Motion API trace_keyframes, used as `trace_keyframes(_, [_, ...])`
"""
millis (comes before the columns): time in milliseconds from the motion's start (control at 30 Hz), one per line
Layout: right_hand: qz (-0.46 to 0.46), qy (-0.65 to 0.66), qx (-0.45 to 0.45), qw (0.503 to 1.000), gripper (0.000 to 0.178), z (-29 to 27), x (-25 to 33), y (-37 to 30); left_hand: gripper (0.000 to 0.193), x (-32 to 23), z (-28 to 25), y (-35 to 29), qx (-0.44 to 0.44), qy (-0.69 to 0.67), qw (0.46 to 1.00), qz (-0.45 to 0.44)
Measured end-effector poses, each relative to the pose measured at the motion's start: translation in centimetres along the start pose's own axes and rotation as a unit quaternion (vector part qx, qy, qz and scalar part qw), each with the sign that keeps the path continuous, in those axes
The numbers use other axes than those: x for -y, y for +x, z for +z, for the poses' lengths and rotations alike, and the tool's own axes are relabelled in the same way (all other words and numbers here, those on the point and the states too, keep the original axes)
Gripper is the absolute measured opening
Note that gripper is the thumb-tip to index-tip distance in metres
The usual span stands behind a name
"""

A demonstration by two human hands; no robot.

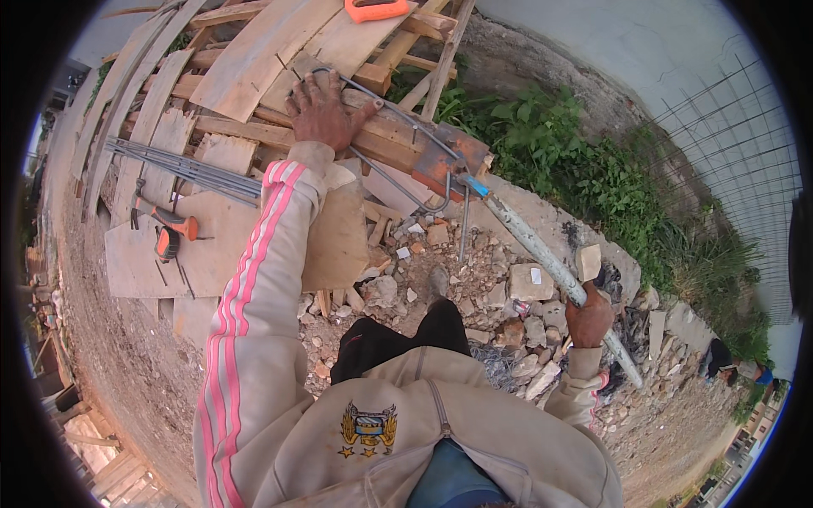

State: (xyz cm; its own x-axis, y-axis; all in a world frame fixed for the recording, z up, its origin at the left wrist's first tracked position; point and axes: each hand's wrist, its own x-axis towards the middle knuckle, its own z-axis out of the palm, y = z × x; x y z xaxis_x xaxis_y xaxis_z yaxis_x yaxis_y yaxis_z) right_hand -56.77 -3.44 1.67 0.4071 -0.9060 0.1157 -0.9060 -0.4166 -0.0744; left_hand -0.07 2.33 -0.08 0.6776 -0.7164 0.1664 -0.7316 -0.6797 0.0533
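My left hand (323, 117) lies flat with spread fingers on a wooden beam (391, 146), over part of a bent steel bar (405, 117). The bar runs from under the hand to a rusty metal plate (447, 159) at the beam's end, and a second length curves below the beam. My right hand (589, 318) is wrapped round a long, worn grey-white pipe (535, 247). The pipe slants from lower right up to the plate, where its blue-marked end meets a metal bending piece (461, 175). The palm of my left hand is hidden.
Several straight steel rods (188, 169) lie on boards at left. Pincers with orange handles (174, 222) and a tape measure (166, 244) rest on a plywood sheet (127, 267). An orange saw handle (375, 9) lies far off. Rubble (529, 284) covers the ground; wire mesh (730, 144) leans at right.
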Motion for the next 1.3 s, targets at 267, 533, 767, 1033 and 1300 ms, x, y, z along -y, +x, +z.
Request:
trace_keyframes(267, [-0.007, 0.096, 0.061, 0.993, 0.044, -2.8, 1.3, -3.5, 0.112, -0.4, -0.5, 0.3, 0.017, -0.018, 1.000, -0.006])
trace_keyframes(533, [0.068, 0.201, 0.259, 0.942, 0.046, -3.9, -12.4, -7.5, 0.113, -0.4, -1.1, 0.6, 0.029, 0.002, 1.000, 0.001])
trace_keyframes(767, [0.118, -0.001, 0.020, 0.993, 0.031, -0.5, -9.6, -15.9, 0.109, -0.2, -0.9, 0.0, 0.037, 0.016, 0.999, 0.005])
trace_keyframes(1033, [0.206, 0.002, 0.047, 0.977, 0.028, -2.2, -1.8, -22.3, 0.109, -0.3, -1.3, 0.2, 0.026, 0.006, 1.000, 0.011])
trace_keyframes(1300, [0.182, -0.001, 0.026, 0.983, 0.030, -3.3, -2.6, -20.6, 0.081, 0.9, 0.1, 0.2, -0.161, -0.099, 0.976, 0.104])
